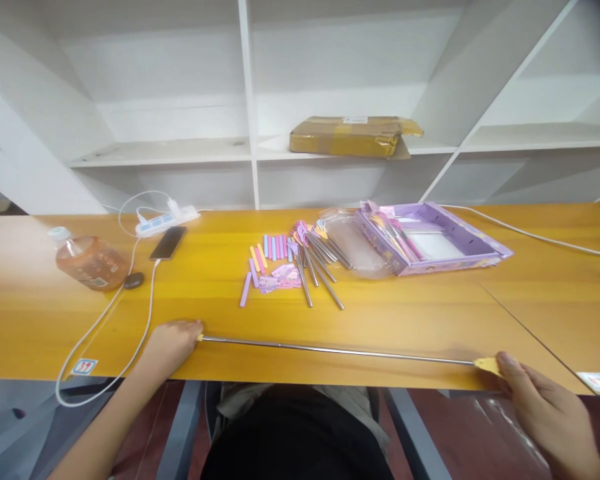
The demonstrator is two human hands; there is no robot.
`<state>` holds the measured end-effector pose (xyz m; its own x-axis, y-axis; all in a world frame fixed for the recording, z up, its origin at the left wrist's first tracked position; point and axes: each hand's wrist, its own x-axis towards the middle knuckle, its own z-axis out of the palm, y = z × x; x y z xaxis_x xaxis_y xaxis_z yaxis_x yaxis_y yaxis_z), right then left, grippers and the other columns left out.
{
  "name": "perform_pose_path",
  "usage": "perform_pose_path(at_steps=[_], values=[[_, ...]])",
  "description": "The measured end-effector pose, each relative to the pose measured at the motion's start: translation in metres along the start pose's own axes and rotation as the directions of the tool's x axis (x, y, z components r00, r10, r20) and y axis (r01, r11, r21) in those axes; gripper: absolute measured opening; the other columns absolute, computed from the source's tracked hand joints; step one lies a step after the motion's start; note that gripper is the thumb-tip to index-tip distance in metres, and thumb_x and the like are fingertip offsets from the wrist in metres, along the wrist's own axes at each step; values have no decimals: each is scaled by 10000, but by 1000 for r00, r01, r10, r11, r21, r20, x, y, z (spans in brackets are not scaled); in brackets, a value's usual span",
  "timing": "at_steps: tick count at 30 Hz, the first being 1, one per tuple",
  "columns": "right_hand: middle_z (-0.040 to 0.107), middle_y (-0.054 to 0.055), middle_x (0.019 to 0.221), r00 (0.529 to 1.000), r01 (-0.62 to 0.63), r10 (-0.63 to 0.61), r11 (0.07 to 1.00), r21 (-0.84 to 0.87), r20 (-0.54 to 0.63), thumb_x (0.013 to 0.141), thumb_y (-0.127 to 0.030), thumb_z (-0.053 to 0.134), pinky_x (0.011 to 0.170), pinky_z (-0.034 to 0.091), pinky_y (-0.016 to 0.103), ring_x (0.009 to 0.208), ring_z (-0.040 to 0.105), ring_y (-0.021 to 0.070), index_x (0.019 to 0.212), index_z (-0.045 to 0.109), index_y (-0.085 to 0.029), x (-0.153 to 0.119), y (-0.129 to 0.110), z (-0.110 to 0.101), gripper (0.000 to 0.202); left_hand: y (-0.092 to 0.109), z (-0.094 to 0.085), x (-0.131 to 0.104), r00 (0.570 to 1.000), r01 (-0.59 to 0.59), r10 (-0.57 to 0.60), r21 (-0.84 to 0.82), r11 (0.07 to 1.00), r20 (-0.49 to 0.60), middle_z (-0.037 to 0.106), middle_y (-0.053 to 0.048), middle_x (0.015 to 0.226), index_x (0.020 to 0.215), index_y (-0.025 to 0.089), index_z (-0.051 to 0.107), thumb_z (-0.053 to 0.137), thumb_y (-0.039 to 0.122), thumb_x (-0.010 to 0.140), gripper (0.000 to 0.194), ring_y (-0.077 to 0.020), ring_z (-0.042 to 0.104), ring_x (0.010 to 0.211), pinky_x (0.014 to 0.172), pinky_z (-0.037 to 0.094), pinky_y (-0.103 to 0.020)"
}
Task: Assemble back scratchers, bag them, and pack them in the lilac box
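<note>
A telescopic back scratcher (337,349), a thin metal rod pulled out long, stretches between my hands along the table's front edge. My left hand (173,343) is closed round one end, where a bit of yellow shows. At the other end, my right hand (545,407) pinches the yellow head between thumb and fingers. Beyond the rod lies a pile of back scratchers (320,257) with metal rods and coloured hand-shaped heads. Beside them are coloured handle tubes (277,247) in pink, blue, purple and yellow, and small printed cards (281,277).
An open purple box (485,252) holds more back scratchers, with clear plastic wrap (357,257) beside it. A drink bottle (91,261), phone (169,243), power strip (167,221) and white cables stand left. A taped carton (350,135) sits on the shelf. Clear plastic (505,427) hangs near my right hand.
</note>
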<state>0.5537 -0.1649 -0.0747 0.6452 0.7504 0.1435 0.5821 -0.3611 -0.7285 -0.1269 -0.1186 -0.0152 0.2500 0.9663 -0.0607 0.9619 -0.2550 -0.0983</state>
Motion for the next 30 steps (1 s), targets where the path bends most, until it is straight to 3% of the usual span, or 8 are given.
perform_pose_path(at_steps=[3, 6, 9, 13, 18, 23, 30], values=[[823, 166, 876, 998, -22, 22, 1000, 7, 61, 713, -673, 654, 785, 538, 564, 975, 775, 496, 687, 739, -329, 5, -5, 7, 355, 6, -3, 2, 1000, 1, -2, 39, 999, 7, 863, -144, 968, 949, 179, 784, 509, 57, 986, 304, -296, 843, 930, 787, 607, -345], [841, 137, 959, 989, 65, -54, 995, -74, 139, 744, -692, 621, 782, 523, 530, 954, 774, 454, 824, 744, -357, 8, -12, 10, 366, 10, -5, 2, 1000, -14, 13, 88, 996, 19, 862, -145, 994, 971, 170, 795, 486, 61, 1014, 330, -313, 844, 966, 788, 618, -356], [819, 128, 917, 972, 122, -65, 962, -242, 228, 848, -686, 481, 735, 510, 487, 873, 759, 432, 913, 702, -344, 8, -19, 11, 413, 10, -4, 1, 999, -15, 11, 105, 994, 40, 862, -146, 1019, 1016, 156, 805, 494, 62, 1018, 325, -306, 844, 983, 814, 631, -352], [743, 129, 797, 944, 189, -36, 872, -452, 327, 1003, -651, 265, 675, 475, 420, 776, 719, 394, 867, 596, -313, 6, -30, 13, 493, 7, -1, 2, 999, -6, 2, 87, 996, 53, 863, -161, 1078, 1058, 141, 815, 499, 67, 1016, 327, -319, 839, 1032, 873, 643, -385], [755, 156, 811, 944, 222, -63, 848, -482, 324, 1047, -601, 277, 628, 435, 377, 723, 703, 362, 856, 608, -296, 5, -42, 22, 489, 9, -3, 8, 995, 4, -12, 84, 996, 99, 860, -167, 1144, 1124, 155, 816, 490, 63, 1017, 356, -334, 833, 1095, 907, 643, -407], [681, 114, 683, 940, 281, -168, 877, -390, 297, 1029, -547, 385, 571, 371, 327, 598, 627, 287, 750, 528, -282, -7, -60, 47, 410, 34, -11, 18, 988, 17, -29, 77, 997, 152, 860, -154, 1084, 1110, 173, 803, 486, 82, 1040, 338, -333, 840, 1046, 886, 640, -402], [582, 39, 600, 926, 358, -291, 880, -311, 242, 1072, -472, 410, 560, 275, 305, 518, 510, 215, 759, 452, -272, -31, -98, 79, 374, 81, -23, 31, 979, 18, -27, 46, 999, 203, 844, -169, 1028, 1078, 152, 783, 495, 94, 1046, 295, -354, 840, 1005, 855, 641, -429]])
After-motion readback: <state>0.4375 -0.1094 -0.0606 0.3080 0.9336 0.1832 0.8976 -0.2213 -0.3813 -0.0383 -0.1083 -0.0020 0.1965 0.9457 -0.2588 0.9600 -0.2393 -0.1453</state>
